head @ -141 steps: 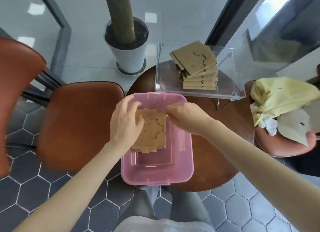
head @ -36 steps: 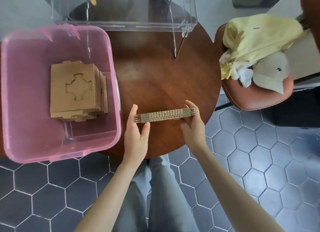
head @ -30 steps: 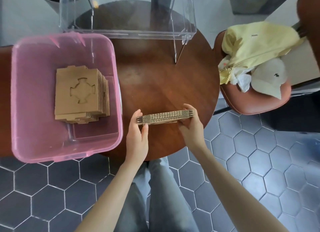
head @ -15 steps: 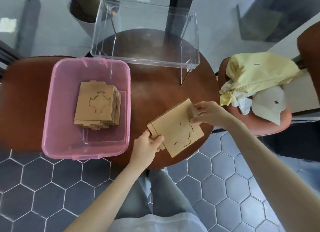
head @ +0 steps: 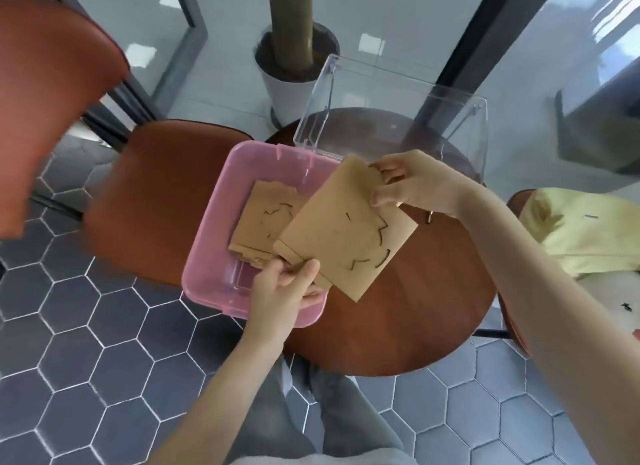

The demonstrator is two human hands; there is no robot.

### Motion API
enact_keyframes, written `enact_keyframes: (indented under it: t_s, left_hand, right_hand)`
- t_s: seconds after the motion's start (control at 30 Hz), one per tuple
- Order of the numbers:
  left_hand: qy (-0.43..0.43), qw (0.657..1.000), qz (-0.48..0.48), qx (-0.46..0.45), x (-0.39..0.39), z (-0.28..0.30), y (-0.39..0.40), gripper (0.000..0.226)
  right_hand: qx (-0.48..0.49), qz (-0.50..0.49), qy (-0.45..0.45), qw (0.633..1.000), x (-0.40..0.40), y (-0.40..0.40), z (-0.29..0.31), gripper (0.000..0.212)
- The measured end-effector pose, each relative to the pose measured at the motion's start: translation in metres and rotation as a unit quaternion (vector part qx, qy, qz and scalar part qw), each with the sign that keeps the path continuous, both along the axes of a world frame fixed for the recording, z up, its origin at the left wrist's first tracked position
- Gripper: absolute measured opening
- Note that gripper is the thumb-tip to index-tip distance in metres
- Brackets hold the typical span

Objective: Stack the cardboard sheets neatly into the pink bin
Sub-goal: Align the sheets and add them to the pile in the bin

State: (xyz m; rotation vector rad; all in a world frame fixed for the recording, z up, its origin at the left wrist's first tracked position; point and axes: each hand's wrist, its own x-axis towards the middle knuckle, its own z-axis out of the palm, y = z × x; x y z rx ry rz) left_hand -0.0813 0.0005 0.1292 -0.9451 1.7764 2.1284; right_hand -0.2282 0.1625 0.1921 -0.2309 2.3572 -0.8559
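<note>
A pink bin (head: 211, 242) sits on the left part of a round brown table (head: 415, 308). Inside it lies a stack of brown cardboard sheets (head: 266, 218) with cross-shaped cut-outs. I hold a second bundle of cardboard sheets (head: 346, 229) tilted in the air, over the bin's right rim and the table. My left hand (head: 284, 288) pinches its near left corner. My right hand (head: 412, 184) grips its far right corner. The held bundle hides the right side of the stack in the bin.
A clear acrylic box (head: 398, 118) stands behind the bin on the table. A brown chair (head: 156, 194) is at the left, a white plant pot (head: 287, 80) behind. A yellow garment (head: 581, 232) lies on a chair at the right. Grey hexagon tiles cover the floor.
The held bundle has moved left and up from over the table to partly over the bin's right rim, with both hands still on it. The camera view has also shifted.
</note>
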Motion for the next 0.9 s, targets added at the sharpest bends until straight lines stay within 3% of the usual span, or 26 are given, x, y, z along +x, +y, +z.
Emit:
enact_keyframes:
  t_s: [0.1, 0.27, 0.43, 0.5, 0.63, 0.9]
  left_hand:
    - [-0.022, 0.998, 0.058, 0.006, -0.01, -0.003, -0.025, 0.018]
    - [-0.077, 0.986, 0.127, 0.07, -0.03, -0.016, -0.063, 0.01]
    - [-0.134, 0.961, 0.175, 0.17, -0.054, -0.034, -0.086, 0.029]
    - [-0.169, 0.949, 0.156, 0.213, -0.059, -0.041, -0.092, 0.042]
    - [-0.232, 0.949, 0.055, 0.208, -0.066, -0.057, -0.102, 0.063]
    - [-0.292, 0.945, -0.008, 0.145, -0.072, -0.074, -0.108, 0.066]
  right_hand:
    - [0.004, 0.002, 0.039, 0.999, -0.01, -0.041, -0.009, 0.046]
    - [0.013, -0.048, 0.091, 0.995, -0.023, -0.103, -0.043, 0.046]
    - [0.029, -0.052, 0.102, 0.993, -0.031, -0.138, -0.082, 0.039]
    - [0.029, -0.05, 0.094, 0.994, -0.033, -0.146, -0.098, 0.037]
    - [0.043, -0.05, 0.08, 0.995, -0.032, -0.159, -0.123, 0.037]
    - [0.046, -0.097, 0.112, 0.988, -0.028, -0.165, -0.153, 0.029]
